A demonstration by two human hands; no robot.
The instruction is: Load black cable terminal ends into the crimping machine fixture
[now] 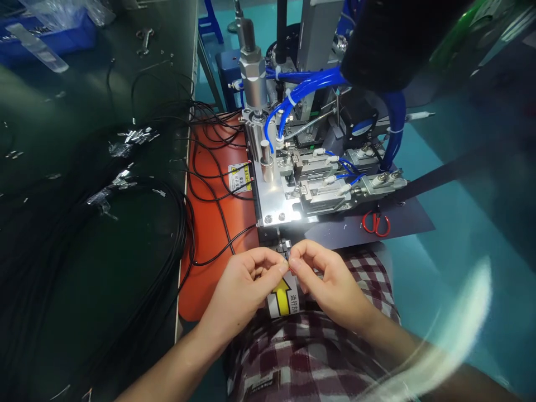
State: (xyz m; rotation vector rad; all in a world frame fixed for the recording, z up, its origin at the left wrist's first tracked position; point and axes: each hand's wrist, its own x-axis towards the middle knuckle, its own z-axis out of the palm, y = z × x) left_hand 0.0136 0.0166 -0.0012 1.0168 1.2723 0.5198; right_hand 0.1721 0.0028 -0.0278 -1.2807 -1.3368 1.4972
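My left hand (245, 285) and my right hand (330, 282) meet fingertip to fingertip just in front of a small metal machine (301, 184). Both are closed in a pinch around something tiny and dark near the machine's front slot (283, 245); what they hold is too small to name. A label with a yellow arrow (282, 296) lies right beneath the fingertips. A thin black cable (218, 254) runs across the orange mat (209, 223) toward my left hand.
Coils of black cable with metal ends (125, 178) lie on the dark table at left. Blue air hoses (301, 89) and a cylinder (251, 67) top the machine. Red-handled scissors (376, 223) rest on a dark sheet at right. A blue bin (50, 33) sits far left.
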